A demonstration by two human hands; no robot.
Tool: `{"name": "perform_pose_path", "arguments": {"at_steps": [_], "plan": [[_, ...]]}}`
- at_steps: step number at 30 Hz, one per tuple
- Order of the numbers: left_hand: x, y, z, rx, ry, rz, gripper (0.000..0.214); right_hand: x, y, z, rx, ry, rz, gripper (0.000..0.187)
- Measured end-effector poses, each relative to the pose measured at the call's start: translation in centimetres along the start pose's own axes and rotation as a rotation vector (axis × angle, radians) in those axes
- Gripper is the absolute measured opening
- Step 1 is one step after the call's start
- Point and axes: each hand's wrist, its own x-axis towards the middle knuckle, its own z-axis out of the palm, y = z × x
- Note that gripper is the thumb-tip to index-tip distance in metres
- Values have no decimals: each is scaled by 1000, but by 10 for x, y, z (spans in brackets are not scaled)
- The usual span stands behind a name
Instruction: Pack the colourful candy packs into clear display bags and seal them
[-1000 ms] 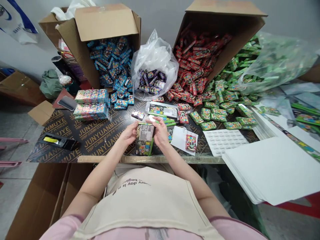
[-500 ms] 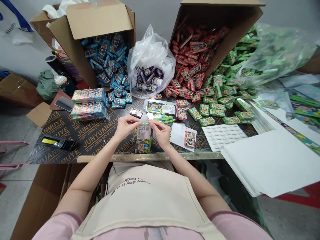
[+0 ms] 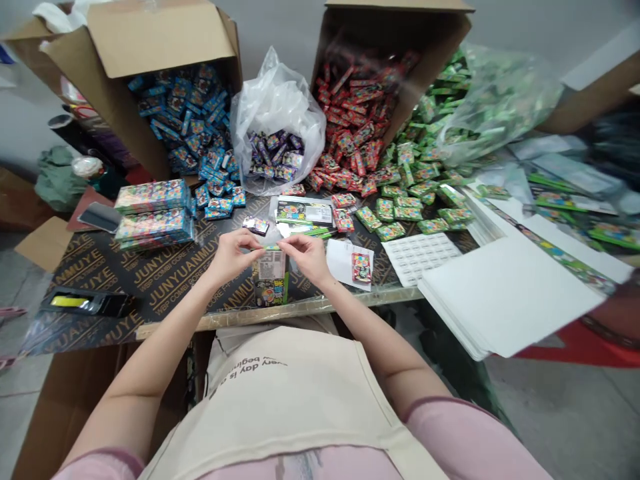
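A black and green printed box [image 3: 271, 285] with a pale barcode panel stands near the table's front edge. My left hand [image 3: 234, 257] pinches at the left end of its top edge, thumb against fingers. At the right end, my right hand [image 3: 307, 259] pinches the same edge. The fingertips of the two hands are a small gap apart, and exactly what they grip there is partly hidden. Just beyond my left hand lies a small purple candy pack [image 3: 256, 225]. A red pack [image 3: 361, 267] rests on white paper to the right of my right hand.
Blue packs [image 3: 185, 120], a clear bag [image 3: 280, 100] of purple packs, red packs [image 3: 350, 127] and green packs [image 3: 400, 210] line the back. Wrapped stacks [image 3: 153, 213] are left, white sheets [image 3: 505, 300] right. Another person's braceleted wrist [image 3: 613, 320] shows at the right edge.
The view has swung to the right, so the table's contents appear further left. Another person's wrist has come into view at the right. Both my hands keep their pinch at the box's top.
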Motion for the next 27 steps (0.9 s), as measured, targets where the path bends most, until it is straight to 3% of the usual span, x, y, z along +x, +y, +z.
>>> {"name": "perform_pose_path", "arguments": {"at_steps": [4, 5, 7, 10, 12, 14, 16, 20, 27], "plan": [[-1, -5, 1, 205, -84, 170, 15, -7, 5, -20, -215, -139, -166, 24], [-1, -7, 2, 243, -102, 202, 17, -6, 8, -34, -285, -148, -190, 27], [-2, -11, 3, 288, -117, 246, 21, -4, 20, -72, -452, -45, -207, 33], [-3, -12, 6, 296, -112, 271, 20, 3, 43, -142, -762, 247, -101, 30], [-3, -11, 8, 283, -101, 275, 20, 8, 59, -178, -963, 228, 72, 25], [-3, -8, 10, 266, -93, 270, 20, 10, 73, -198, -1032, 175, 155, 19], [-3, -7, 12, 254, -92, 258, 20, 12, 85, -202, -1042, 154, 178, 14], [-4, -7, 13, 236, -86, 252, 19, 13, 97, -190, -1041, 168, 190, 8], [-6, -15, 17, 228, -22, 266, 17, 6, 94, -186, -888, 170, 182, 9]]}}
